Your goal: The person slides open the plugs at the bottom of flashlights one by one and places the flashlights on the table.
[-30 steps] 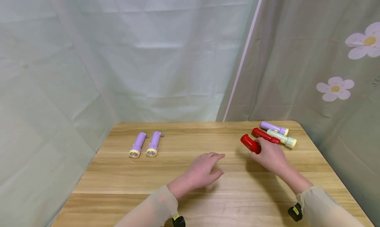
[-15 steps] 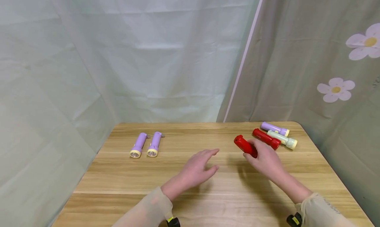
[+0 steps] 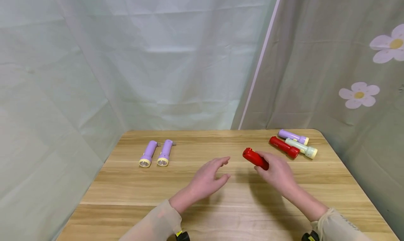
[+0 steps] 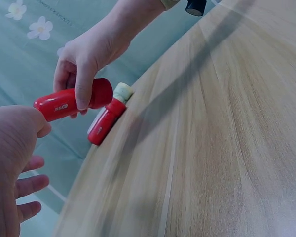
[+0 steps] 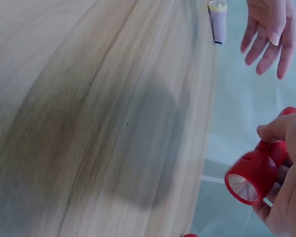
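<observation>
My right hand holds a red flashlight above the table, its tail end pointing up and left. In the right wrist view the clear lens of that flashlight shows, with thumb and fingers round its body. My left hand hovers to the left with fingers apart and nothing in them. A gap separates it from the held flashlight in the head view. A second red flashlight lies at the right rear of the table, next to a pale green flashlight and a purple one.
Two purple flashlights with yellow rims, the left one and the right one, lie at the left rear of the wooden table. The third purple flashlight lies near the back right corner. A pale curtain hangs behind.
My right hand has carried the red flashlight leftward and slightly nearer, away from the group at the right. My left hand has shifted a little left, staying empty.
</observation>
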Demonstrator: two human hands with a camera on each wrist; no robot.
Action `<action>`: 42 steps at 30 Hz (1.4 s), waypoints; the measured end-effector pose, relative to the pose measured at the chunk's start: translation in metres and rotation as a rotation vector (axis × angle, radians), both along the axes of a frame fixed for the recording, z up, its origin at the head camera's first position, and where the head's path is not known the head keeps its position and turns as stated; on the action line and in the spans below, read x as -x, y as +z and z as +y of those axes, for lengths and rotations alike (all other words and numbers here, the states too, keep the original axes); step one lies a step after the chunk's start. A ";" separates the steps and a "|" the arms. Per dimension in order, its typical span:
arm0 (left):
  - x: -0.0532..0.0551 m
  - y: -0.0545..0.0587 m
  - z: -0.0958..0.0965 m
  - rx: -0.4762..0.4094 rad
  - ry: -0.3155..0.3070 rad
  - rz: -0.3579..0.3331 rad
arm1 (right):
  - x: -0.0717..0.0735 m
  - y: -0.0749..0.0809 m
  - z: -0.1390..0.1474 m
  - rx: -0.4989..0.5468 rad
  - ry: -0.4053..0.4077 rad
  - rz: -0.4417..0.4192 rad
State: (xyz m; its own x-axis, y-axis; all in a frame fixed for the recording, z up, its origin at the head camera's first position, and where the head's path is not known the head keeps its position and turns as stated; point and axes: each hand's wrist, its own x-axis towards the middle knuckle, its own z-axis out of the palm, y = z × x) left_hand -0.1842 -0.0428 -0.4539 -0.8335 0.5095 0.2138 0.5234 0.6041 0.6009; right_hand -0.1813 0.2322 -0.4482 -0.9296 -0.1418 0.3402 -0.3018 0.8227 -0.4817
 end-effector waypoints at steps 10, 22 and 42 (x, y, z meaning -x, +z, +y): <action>0.000 0.003 0.002 -0.033 0.026 -0.040 | -0.004 0.002 -0.007 0.062 -0.033 -0.080; -0.001 0.009 0.008 -0.065 0.022 0.013 | -0.005 0.005 -0.013 0.055 -0.024 -0.072; 0.000 0.011 0.012 -0.132 0.056 0.093 | -0.005 0.011 -0.022 -0.072 0.013 0.142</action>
